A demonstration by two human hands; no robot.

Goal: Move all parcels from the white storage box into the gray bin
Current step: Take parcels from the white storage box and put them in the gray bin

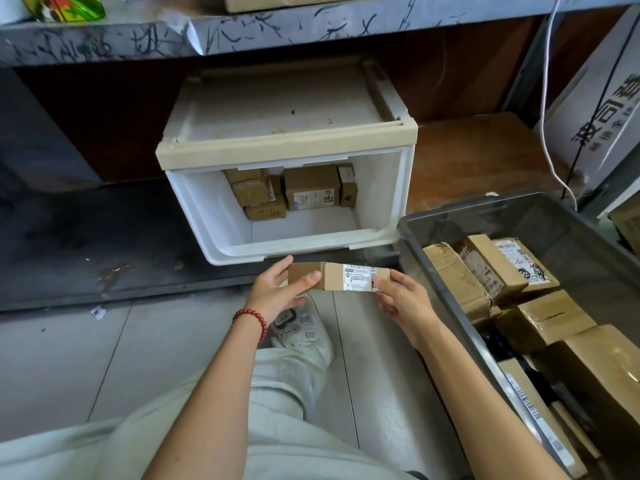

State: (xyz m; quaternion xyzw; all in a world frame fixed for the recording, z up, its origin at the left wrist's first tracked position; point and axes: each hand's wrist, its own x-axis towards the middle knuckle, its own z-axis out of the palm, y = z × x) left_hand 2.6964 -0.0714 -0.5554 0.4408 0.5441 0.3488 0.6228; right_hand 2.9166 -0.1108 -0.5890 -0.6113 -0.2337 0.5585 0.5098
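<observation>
The left hand (281, 289) grips the left end of a long parcel (329, 276), held level just in front of the white box (207, 216). Its long axis runs left to right. The right hand (403, 299) pinches the right end, nearer the gray bin (512, 216), which lies close on the right.
</observation>
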